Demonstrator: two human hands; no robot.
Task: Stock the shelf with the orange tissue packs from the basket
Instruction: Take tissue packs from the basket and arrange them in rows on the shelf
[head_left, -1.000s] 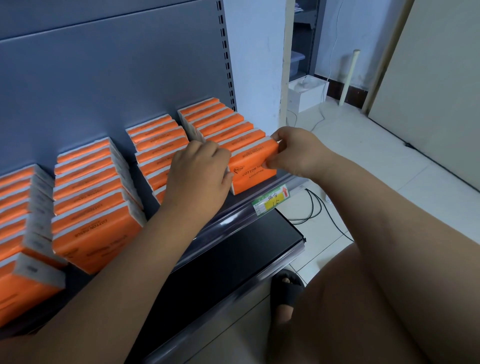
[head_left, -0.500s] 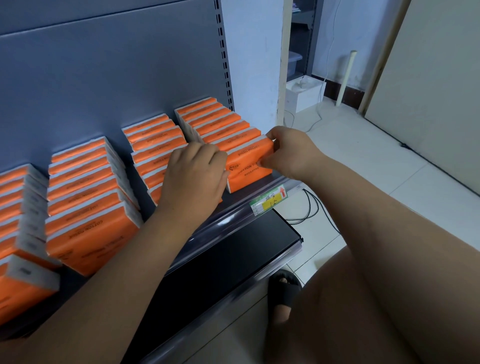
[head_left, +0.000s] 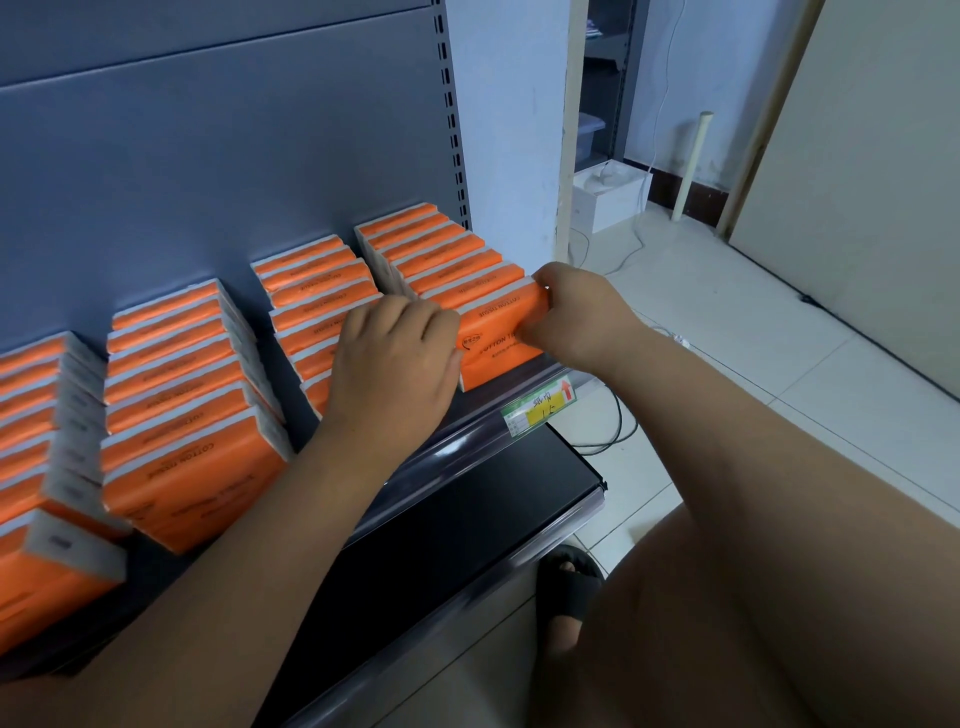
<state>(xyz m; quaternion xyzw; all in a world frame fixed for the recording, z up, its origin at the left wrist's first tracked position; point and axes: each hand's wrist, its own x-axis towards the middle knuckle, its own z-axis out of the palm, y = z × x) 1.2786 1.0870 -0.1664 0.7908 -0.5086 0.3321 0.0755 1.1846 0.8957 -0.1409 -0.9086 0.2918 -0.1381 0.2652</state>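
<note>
**Nudged back toward its row: front pack at the shelf's right end**

Pressed slightly closer to the packs behind it than half a second ago, with the left hand (head_left: 400, 364) drawn up against its left edge: orange rectangular plastic-wrapped tissue pack (head_left: 493, 345), standing on edge at the front of the rightmost row (head_left: 441, 254) on the dark metal shelf (head_left: 457, 441), just behind the yellow-and-green paper price label (head_left: 540, 408). Gripped at its right end by the right hand (head_left: 576, 317), fingers curled over the front face, thumb near the top corner. Left hand laid over the front packs of the neighbouring row (head_left: 317, 280), fingers bent over their tops; whether clasping any single pack, cannot tell. Basket not in view.

Judged step: squaring the pack into line. Possible faults from here:
- Skewing the pack or toppling the neighbouring row, through too hard a sideways push.
- Tipping the pack forward over the shelf edge, through letting go before it leans firmly on the row.
</note>
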